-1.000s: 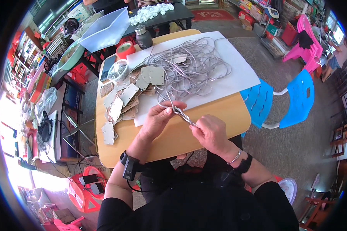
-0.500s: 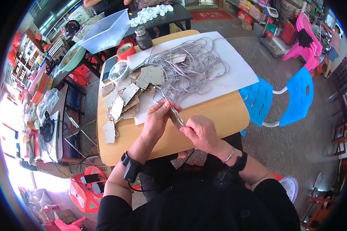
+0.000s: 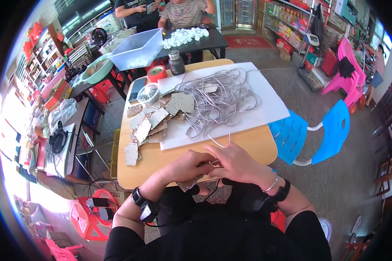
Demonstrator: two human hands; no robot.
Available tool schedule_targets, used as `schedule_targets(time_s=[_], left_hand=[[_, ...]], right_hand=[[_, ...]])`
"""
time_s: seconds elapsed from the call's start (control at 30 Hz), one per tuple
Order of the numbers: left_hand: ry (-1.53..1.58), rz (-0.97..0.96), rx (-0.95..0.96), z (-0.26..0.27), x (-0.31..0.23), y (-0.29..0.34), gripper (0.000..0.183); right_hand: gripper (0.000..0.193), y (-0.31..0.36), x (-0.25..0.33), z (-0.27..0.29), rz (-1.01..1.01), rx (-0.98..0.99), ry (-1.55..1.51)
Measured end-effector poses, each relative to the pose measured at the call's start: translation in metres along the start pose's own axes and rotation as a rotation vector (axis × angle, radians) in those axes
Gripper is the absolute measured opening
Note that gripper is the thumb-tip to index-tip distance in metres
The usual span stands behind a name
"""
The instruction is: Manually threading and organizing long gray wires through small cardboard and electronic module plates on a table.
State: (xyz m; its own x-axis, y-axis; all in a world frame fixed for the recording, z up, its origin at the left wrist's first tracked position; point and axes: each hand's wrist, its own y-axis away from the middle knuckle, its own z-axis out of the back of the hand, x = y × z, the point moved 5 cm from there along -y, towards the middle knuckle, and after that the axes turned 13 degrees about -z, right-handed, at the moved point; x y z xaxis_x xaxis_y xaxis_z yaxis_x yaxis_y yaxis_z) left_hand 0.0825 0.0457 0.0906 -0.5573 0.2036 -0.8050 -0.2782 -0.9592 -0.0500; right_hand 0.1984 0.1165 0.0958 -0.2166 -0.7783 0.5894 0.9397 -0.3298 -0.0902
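Observation:
Both of my hands meet at the near edge of the wooden table. My left hand [image 3: 188, 167] is closed around a flat brownish-grey plate [image 3: 187, 184], whose lower corner shows beneath the fingers. My right hand [image 3: 239, 164] presses in from the other side, fingers bent around a thin grey cord [image 3: 214, 142] that sticks out past the knuckles. The spot where cord and plate come together is hidden by my fingers. Farther off lies a tangle of grey cord [image 3: 222, 102] on a white sheet [image 3: 274, 104], with a heap of similar plates [image 3: 157, 117] to its left.
On the table [image 3: 248, 148] stand a tub of small metal parts [image 3: 149, 93], a red tape roll [image 3: 156, 74] and a dark bottle [image 3: 176, 63]. A phone [image 3: 137, 89] lies at the left edge. Blue chairs [image 3: 333, 130] stand right; two people sit or stand beyond the black table [image 3: 217, 41].
My hands have drawn closer to my body, over the table's near edge, and the plate is now mostly covered. Cord now shows at my right hand. The view has tilted upward.

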Motion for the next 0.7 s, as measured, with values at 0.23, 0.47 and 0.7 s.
schedule_targets(time_s=[0.23,0.47,0.7], left_hand=[[-0.074,-0.151,-0.32,0.0,-0.001,0.014,0.02],[-0.129,-0.214,-0.328,0.005,-0.008,0.019,0.019],[0.031,-0.069,-0.28,-0.004,0.012,0.034,0.016]], right_hand=[[0.028,0.01,0.001,0.025,0.192,-0.393,-0.161],[0.024,0.015,-0.015,0.009,-0.137,-0.079,-0.347],[0.012,0.018,-0.006,0.026,-0.062,-0.169,-0.272]])
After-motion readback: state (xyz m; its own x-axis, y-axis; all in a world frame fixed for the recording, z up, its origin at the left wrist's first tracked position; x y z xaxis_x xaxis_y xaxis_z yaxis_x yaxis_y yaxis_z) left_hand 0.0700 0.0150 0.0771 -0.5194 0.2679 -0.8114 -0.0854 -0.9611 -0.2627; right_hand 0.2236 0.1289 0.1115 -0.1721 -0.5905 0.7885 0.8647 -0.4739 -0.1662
